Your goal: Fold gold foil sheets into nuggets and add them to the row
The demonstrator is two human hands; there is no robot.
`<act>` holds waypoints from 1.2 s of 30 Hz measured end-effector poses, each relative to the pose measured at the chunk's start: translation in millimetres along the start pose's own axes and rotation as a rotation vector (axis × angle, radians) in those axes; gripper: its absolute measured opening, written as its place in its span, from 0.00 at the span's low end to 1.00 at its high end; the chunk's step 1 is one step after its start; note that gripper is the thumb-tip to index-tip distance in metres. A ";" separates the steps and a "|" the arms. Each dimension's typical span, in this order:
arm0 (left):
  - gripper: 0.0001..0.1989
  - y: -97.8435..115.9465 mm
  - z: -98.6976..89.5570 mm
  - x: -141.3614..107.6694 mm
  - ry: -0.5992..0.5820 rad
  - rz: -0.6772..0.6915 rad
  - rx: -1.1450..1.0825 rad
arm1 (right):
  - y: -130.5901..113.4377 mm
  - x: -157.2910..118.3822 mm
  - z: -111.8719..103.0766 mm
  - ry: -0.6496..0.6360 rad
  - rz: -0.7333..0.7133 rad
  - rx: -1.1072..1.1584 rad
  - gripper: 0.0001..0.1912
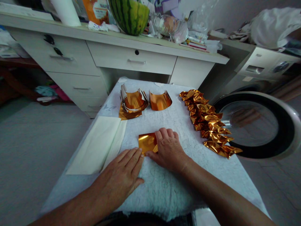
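A small sheet of shiny gold foil paper (147, 142) lies on the cloth-covered table (150, 191). My left hand (124, 172) rests flat with its fingertips on the foil's lower left corner, thumb apart. Over the foil's right side curls my right hand (169, 149), fingers at the far edge and thumb at the near edge. Behind the foil stand a curved gold sheet (160, 100) and a stack of curled gold and white sheets (134, 101). A row of several folded gold foil pieces (207, 121) runs down the right side.
White paper sheets (96, 146) lie along the table's left side. Beyond the table is a drawer cabinet (131, 59) with a watermelon (129, 15) and plastic bags on top. At the right, an open round washer door (256, 124) stands beside the table's edge.
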State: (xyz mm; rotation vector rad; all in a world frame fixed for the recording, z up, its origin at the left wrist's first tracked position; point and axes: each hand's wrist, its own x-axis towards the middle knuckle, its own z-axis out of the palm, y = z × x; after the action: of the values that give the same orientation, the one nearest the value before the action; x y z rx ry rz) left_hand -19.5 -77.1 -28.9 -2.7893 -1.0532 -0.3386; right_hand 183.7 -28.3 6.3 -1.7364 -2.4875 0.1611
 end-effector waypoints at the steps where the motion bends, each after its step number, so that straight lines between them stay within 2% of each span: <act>1: 0.23 -0.1 0.1 -0.2 0.003 -0.005 -0.005 | 2.4 -1.2 -0.6 -0.005 -0.008 0.013 0.33; 6: 0.21 -0.5 -1.1 -0.4 0.005 -0.002 0.007 | 18.1 -6.7 -3.8 -0.066 -0.053 0.117 0.26; 14: 0.22 -3.2 -4.1 -0.1 -0.003 0.066 0.079 | 43.9 -8.4 -3.9 -0.166 -0.151 0.230 0.26; 21: 0.20 -7.9 -5.6 -1.8 0.035 0.088 0.051 | 52.4 -8.0 -9.4 -0.245 -0.214 0.252 0.25; 26: 0.18 -14.7 -5.0 -5.0 0.059 0.099 -0.001 | 60.9 -8.2 -8.5 -0.238 -0.263 0.320 0.25; 30: 0.12 -15.3 -12.9 6.1 0.007 0.037 -0.087 | 65.1 -7.7 -11.9 -0.207 -0.285 0.387 0.25; 33: 0.07 -10.4 -23.0 26.4 -0.117 -0.077 -0.135 | 63.9 -4.4 -17.9 -0.211 -0.295 0.396 0.27; 36: 0.10 -5.3 -29.1 47.4 -0.122 -0.163 -0.174 | 59.7 1.3 -22.1 -0.230 -0.285 0.333 0.30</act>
State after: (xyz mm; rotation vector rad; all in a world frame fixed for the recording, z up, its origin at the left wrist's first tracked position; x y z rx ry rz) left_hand 6.9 -49.3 11.7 -2.9146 -1.3451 -0.2945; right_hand 242.0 -6.0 19.5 -1.2835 -2.6372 0.7384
